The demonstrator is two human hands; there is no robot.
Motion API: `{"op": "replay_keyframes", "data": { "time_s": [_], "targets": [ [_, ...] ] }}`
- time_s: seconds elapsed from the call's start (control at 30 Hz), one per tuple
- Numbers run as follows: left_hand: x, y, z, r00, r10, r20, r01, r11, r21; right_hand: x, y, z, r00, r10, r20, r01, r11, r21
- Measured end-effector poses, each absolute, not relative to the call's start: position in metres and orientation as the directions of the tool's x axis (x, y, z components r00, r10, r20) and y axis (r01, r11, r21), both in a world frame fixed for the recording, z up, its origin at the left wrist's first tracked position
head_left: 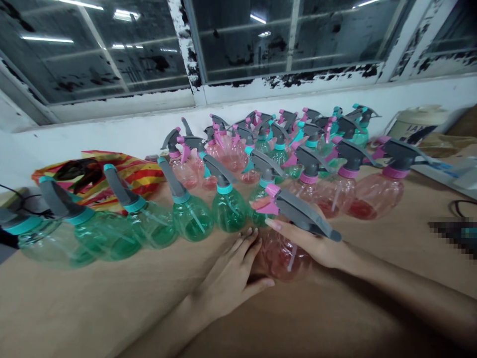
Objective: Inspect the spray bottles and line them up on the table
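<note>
A pink spray bottle with a grey and pink trigger head stands on the table in front of me, its nozzle pointing left. My right hand is closed around it just below the head, which hides part of the fingers. Beside the base of that bottle, my left hand rests on the tabletop with its fingers stretched out and the thumb apart. Nearest beyond my hands are a green spray bottle with a turquoise collar and another pink spray bottle.
Green spray bottles form a front row to the left, pink ones to the right. More bottles crowd behind. A red and yellow striped bag lies back left; a whitish container stands back right, below the windows.
</note>
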State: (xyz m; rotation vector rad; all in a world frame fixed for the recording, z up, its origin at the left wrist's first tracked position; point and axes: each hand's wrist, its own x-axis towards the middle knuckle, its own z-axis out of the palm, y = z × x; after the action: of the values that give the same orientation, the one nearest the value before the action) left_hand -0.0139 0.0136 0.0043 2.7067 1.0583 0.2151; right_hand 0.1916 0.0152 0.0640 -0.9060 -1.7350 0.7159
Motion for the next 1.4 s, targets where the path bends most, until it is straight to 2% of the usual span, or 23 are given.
{"op": "replay_keyframes", "data": {
  "time_s": [0.27, 0.43, 0.73, 1.0, 1.13, 1.4],
  "targets": [
    [-0.0154, 0.0144, -0.0004, 0.728, 0.682, 0.073, 0.643, -0.716, 0.273, 0.1901, 0.0153, 0.066, -0.207, 0.838, 0.505, 0.247, 0.544, -0.802],
    [-0.0143, 0.0139, 0.0029, 0.738, 0.672, 0.065, 0.642, -0.728, 0.24, 0.1929, 0.0164, 0.0598, -0.208, 0.849, 0.486, 0.291, 0.528, -0.798],
    [-0.0136, 0.0139, 0.0048, 0.736, 0.672, 0.076, 0.636, -0.726, 0.26, 0.1904, 0.0156, 0.0645, -0.237, 0.829, 0.506, 0.201, 0.551, -0.81],
    [-0.0132, 0.013, 0.0057, 0.731, 0.682, 0.031, 0.659, -0.717, 0.227, 0.1907, 0.0146, 0.0631, -0.2, 0.832, 0.518, 0.229, 0.553, -0.801],
    [-0.0133, 0.0137, 0.0035, 0.734, 0.678, 0.04, 0.653, -0.72, 0.236, 0.1904, 0.0162, 0.0625, -0.228, 0.819, 0.527, 0.183, 0.568, -0.803],
    [-0.014, 0.0142, 0.0044, 0.729, 0.683, 0.046, 0.656, -0.716, 0.239, 0.1917, 0.0172, 0.0619, -0.224, 0.824, 0.521, 0.194, 0.561, -0.804]
  ]
}}
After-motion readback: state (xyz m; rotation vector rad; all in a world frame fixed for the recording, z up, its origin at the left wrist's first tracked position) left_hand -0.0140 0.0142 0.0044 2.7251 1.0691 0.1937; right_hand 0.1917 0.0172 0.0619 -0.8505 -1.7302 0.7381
